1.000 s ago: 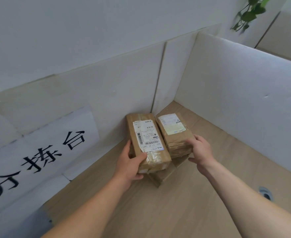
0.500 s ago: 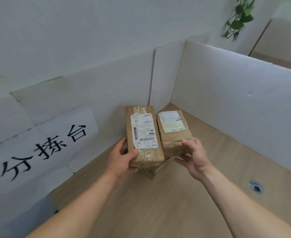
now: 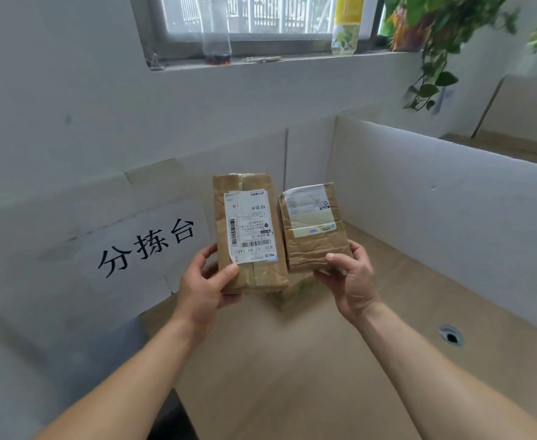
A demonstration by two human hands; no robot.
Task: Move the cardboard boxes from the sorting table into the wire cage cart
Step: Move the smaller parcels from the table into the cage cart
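Brown cardboard on the taller box (image 3: pixel 262 271), banded with glossy clear tape (image 3: pixel 245 182) under a smooth white paper label (image 3: pixel 249 223). Creased, shiny, tape-wrapped cardboard on the shorter box (image 3: pixel 317 249). Pale wood-grain tabletop (image 3: pixel 292 360), matt and smooth. Matt white board for the partitions (image 3: pixel 419 192). Clear plastic for the bottle (image 3: pixel 214 30).

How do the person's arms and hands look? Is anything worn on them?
The left forearm and right forearm are bare; no sleeves show. The left hand and right hand wear no gloves, and no watch, ring or bracelet is visible.
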